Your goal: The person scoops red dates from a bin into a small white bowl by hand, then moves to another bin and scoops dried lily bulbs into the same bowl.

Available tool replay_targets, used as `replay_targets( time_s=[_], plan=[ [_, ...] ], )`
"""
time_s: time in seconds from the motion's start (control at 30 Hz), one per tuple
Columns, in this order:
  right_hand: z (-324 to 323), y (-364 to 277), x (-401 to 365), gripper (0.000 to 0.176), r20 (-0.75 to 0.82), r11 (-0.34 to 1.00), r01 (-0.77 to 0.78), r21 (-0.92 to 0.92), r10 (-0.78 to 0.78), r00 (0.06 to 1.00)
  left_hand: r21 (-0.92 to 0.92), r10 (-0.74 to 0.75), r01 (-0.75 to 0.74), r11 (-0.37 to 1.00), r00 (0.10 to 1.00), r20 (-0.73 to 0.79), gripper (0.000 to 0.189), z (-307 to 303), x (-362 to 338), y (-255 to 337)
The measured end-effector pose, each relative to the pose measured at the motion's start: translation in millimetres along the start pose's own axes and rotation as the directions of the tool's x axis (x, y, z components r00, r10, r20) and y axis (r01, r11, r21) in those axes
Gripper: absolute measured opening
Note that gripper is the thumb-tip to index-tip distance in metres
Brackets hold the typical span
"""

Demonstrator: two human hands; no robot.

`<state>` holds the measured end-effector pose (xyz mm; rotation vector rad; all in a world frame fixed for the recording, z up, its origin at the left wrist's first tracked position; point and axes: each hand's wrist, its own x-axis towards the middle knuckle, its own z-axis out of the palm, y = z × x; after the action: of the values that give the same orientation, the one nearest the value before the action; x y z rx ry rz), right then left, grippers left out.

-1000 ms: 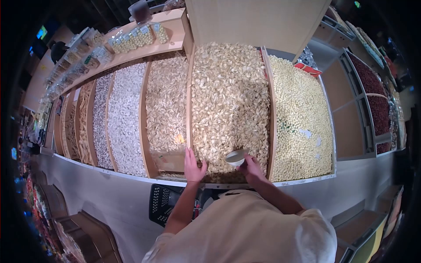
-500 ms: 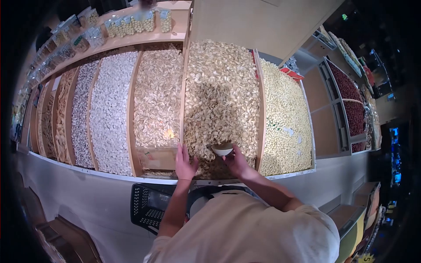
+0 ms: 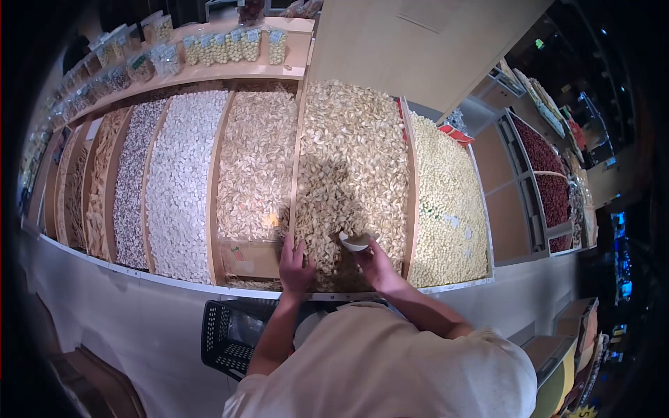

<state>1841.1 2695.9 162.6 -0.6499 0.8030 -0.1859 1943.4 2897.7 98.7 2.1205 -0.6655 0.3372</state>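
A wide bin of pale brown dried slices (image 3: pixel 355 132) lies in front of me. Near its front edge my right hand (image 3: pixel 377 265) grips a small white bowl-like scoop (image 3: pixel 356 243), tilted just above the slices. My left hand (image 3: pixel 297 268) is at the front left of the same bin, by the wooden divider, with its fingers apart and nothing held. Shadow darkens the slices between the two hands.
Bins of white pieces (image 3: pixel 185 174) and other dried goods extend left; cream-coloured round kernels (image 3: pixel 446 209) fill the bin at right. Bagged goods (image 3: pixel 237 47) line the shelf behind. A black perforated basket (image 3: pixel 226 338) is below the counter's front edge.
The scoop in my right hand has tipped, so less of its inside shows. My left hand's fingers have spread more. The whole view has shifted slightly.
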Motion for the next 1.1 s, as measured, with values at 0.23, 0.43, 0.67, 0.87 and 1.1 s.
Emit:
replay_targets(
  time_s=[0.23,0.43,0.67,0.87,1.1],
  plan=[
    [-16,-8,18,0.035,-0.015,0.997,-0.008,0.078,0.009,1.000,-0.007,0.023,-0.023,1.000,0.999,-0.031,0.046,5,-2,-1],
    [-16,-20,9,0.028,-0.030,0.991,-0.073,0.108,0.077,0.997,0.000,-0.087,0.087,0.996,0.994,0.068,0.055,-2,-1,8],
    [-1,-28,20,0.021,-0.027,0.987,-0.097,0.131,0.101,0.994,0.011,-0.088,0.088,0.996,0.993,0.084,0.057,-1,0,8],
    [-3,-27,33,0.020,-0.093,0.974,-0.106,0.200,0.127,0.988,0.041,-0.124,0.120,0.992,0.987,0.101,0.058,2,2,9],
    [-7,-22,41,0.020,-0.113,0.975,-0.120,0.185,0.142,0.983,0.055,-0.099,0.095,0.994,0.992,0.076,0.061,9,-5,-2]
  ],
)
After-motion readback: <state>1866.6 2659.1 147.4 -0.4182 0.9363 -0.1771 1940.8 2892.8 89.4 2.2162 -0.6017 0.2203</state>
